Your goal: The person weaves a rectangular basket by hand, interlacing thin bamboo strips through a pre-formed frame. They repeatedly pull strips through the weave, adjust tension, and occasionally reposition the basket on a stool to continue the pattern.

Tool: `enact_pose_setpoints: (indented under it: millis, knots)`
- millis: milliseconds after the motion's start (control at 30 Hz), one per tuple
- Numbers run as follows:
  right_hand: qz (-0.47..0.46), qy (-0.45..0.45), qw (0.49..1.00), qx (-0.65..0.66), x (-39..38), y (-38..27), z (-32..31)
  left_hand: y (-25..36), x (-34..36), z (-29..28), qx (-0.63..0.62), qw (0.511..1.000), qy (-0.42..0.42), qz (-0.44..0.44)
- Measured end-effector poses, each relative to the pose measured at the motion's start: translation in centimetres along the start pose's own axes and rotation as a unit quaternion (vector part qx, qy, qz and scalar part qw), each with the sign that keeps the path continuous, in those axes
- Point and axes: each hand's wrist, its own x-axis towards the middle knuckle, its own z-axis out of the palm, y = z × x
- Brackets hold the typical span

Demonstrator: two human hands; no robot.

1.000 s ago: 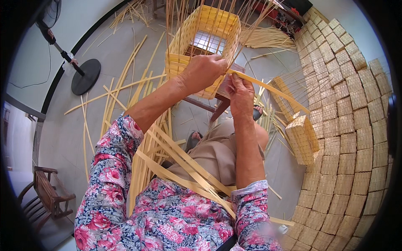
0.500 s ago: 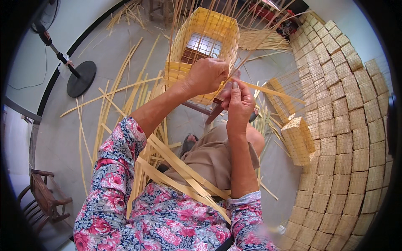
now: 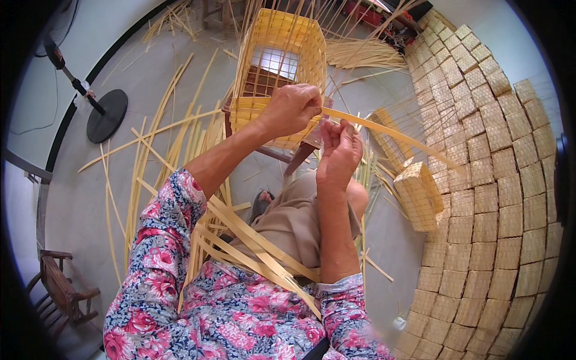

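Note:
A yellow woven bamboo basket [image 3: 311,57] with a square opening sits tilted on a brown wooden stool [image 3: 300,155]. Long thin stakes rise from it past the top of the view. My left hand [image 3: 293,108] is closed at the basket's near right corner, pinching one end of a flat bamboo strip [image 3: 390,129]. From there the strip runs out to the right, its far end blurred. Just below the strip is my right hand [image 3: 340,153], its fingertips pinched at the strip's lower edge. Several loose bamboo strips [image 3: 258,240] lie across my lap.
Finished woven blocks [image 3: 492,198] are stacked along the right. Two separate woven pieces [image 3: 418,195] stand on the floor before them. Loose strips [image 3: 144,180] litter the floor at left. A fan base [image 3: 108,116] and a wooden chair [image 3: 63,288] stand further left.
The bamboo strip now reaches further to the right, its far end swinging. My right hand has turned and lowered slightly, its fingers curling. My left hand stays at the basket corner.

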Motion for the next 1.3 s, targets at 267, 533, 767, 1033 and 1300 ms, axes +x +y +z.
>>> enact_pose_setpoints:
  millis: [267,533,767,1033,1300]
  knots:
    - [0.23,-0.12,0.934,0.247,3.3,0.3,-3.8,-0.2,-0.2,-0.6,-0.049,0.998,-0.023,0.04]
    - [0.268,-0.054,0.956,0.11,3.0,0.5,-3.3,-0.3,-0.6,-0.5,-0.006,0.998,-0.016,0.056]
    - [0.059,-0.1,0.957,-0.266,0.9,0.2,-2.3,1.1,-0.7,-0.4,0.141,0.989,-0.048,0.007]
    - [-0.42,-0.147,0.653,-0.613,1.5,-2.0,0.2,1.4,-1.2,-3.1,0.122,0.99,-0.069,0.016]
    - [-0.351,-0.23,0.677,-0.605,1.1,-1.8,0.2,2.3,-1.0,-3.1,0.179,0.982,-0.057,-0.024]
